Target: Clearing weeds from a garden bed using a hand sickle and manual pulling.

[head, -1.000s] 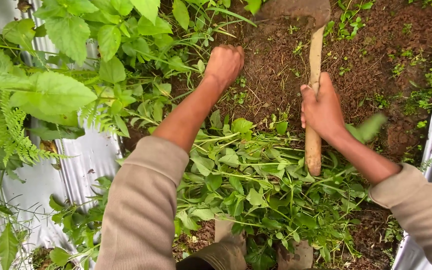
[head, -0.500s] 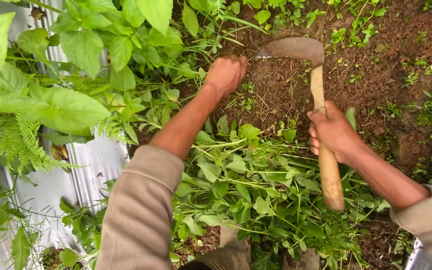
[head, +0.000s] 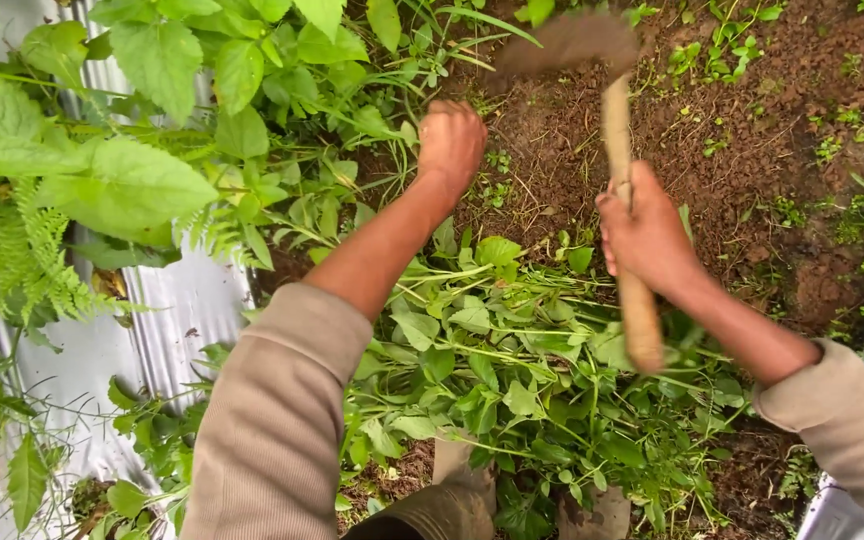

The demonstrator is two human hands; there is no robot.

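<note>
Sickle (head: 607,110): you gripped its wooden handle in your right hand (head: 645,235), blade (head: 564,42) up over the bare soil (head: 752,170), handle end hanging over the cut greens.
Right grip: your fingers were clenched around the handle near its middle.
Left grip: your left hand (head: 450,142) was closed into a fist at the edge of the weeds; you could not tell what, if anything, it pinched.
Around you: a heap of cut leafy stems (head: 512,370) lay between your arms; tall weeds and a fern (head: 132,170) crowded the left side, over corrugated metal sheet (head: 172,330).
In the way: standing weeds pressed against your left hand.
Hard to see: the blade was blurred; your boots (head: 457,480) were mostly buried under leaves; both sleeves ran off the frame.
</note>
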